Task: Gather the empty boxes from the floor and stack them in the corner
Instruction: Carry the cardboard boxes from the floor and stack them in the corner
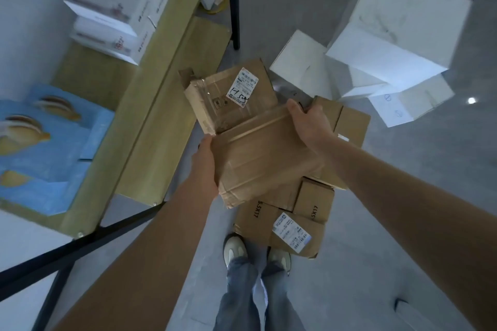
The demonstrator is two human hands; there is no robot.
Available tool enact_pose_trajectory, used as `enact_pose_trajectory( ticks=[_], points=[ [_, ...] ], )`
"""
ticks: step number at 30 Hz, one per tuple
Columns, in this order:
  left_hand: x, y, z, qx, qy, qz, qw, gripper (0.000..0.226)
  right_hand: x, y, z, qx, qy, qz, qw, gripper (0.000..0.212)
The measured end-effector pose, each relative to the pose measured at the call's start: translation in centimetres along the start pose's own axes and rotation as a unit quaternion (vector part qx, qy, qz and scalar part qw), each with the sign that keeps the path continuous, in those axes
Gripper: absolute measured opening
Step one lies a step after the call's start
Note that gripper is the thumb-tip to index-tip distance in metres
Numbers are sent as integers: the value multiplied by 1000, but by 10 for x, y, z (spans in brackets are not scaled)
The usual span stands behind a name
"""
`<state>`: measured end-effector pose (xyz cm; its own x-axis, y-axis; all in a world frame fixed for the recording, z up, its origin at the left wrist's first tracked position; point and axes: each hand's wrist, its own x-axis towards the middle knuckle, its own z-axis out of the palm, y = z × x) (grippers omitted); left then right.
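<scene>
Grey floor [403,196], wooden table [150,105] on black legs at left. Item: brown cardboard box [258,153], flaps open, white shipping label [242,87] on the far flap; held above the floor in front of the person. Left hand [207,161] grips its left edge; right hand [309,123] grips its far right corner, fingers curled over the rim. Below: flattened brown cartons [293,220] on the floor by the shoes [235,248]. White boxes [382,43] piled at upper right. On the table: white boxes [118,11] and a blue printed box [45,148].
</scene>
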<state>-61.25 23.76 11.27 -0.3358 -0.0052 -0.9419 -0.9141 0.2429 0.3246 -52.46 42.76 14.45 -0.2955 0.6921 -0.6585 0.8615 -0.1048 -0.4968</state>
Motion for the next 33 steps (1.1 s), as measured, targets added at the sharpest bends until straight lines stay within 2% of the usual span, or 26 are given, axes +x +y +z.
enact_pose_trajectory(
  ticks=[4, 7, 12, 15, 17, 20, 24, 29, 33],
  points=[
    [-84, 2, -25, 19, 16, 39, 999, 96, -71, -18, -42, -2, -11, 43, 999, 85],
    [-143, 2, -49, 25, 42, 74, 996, 102, -124, -25, -70, 59, -30, 51, 996, 71],
    [-225, -4, -77, 37, 44, 116, 992, 63, -204, -31, -105, 80, -29, 43, 996, 43],
    [-272, -13, -94, 33, 42, 132, 990, 74, -248, -28, -122, 97, -40, 10, 994, 32],
    [-302, -25, -104, 14, 41, 144, 989, 73, -274, -26, -134, 104, -48, -15, 993, 26],
    [-336, -43, -116, -25, 50, 163, 985, 59, -303, -16, -145, 98, -72, -31, 992, 37],
    [-385, -76, -132, -84, 110, 191, 972, 61, -347, -10, -157, 76, -98, -91, 988, 32],
    [-444, -127, -154, -169, 147, 208, 952, 42, -400, 1, -166, -5, -159, -160, 974, 56],
    [-480, -186, -183, -263, 197, 200, 923, 34, -445, 12, -156, -60, -221, -214, 950, 40]
  ],
)
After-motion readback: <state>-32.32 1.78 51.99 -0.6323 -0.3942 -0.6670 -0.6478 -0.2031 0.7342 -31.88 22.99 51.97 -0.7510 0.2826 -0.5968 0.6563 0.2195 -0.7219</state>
